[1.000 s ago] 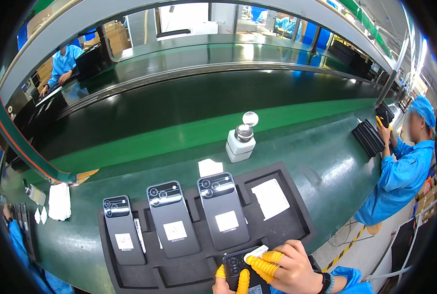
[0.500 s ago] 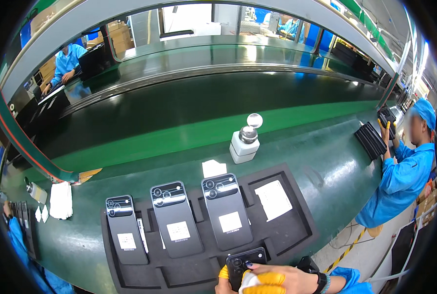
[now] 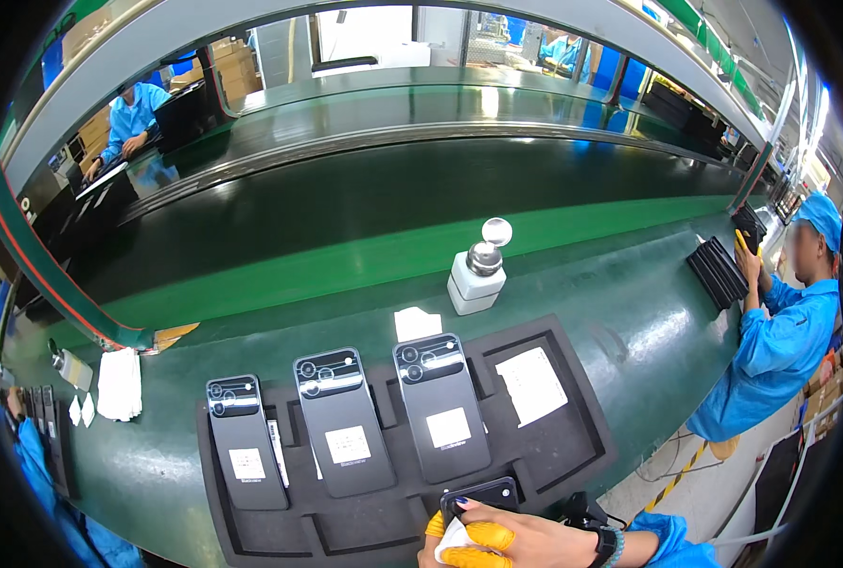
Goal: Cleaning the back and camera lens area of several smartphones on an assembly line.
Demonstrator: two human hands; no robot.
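A dark smartphone [image 3: 493, 493] is held back side up at the near edge of the foam tray [image 3: 365, 523]. My left hand [image 3: 435, 526], with yellow finger covers, grips its left side; most of that hand is hidden. Over the phone's back lies my right hand [image 3: 521, 535], its yellow-covered fingers pinching a white cloth [image 3: 454, 541] against it. Beyond my hands, the tray bears several grey phones, among them a left phone [image 3: 245, 440], a middle phone [image 3: 346, 426] and a right phone [image 3: 440, 407], each with a white label. A white paper [image 3: 532, 386] lies in the tray's right compartment.
Behind the tray stand a white pump bottle [image 3: 475, 282] with its lid up and a white cloth pad [image 3: 418, 325]. Folded white cloths [image 3: 120, 386] and another bottle [image 3: 71, 371] are at left. A co-worker [image 3: 772, 322] at right handles dark items beside a black stack [image 3: 718, 274].
My right hand and the white cloth have shifted left across the phone's back, covering more of its camera area. The whole view has moved slightly.
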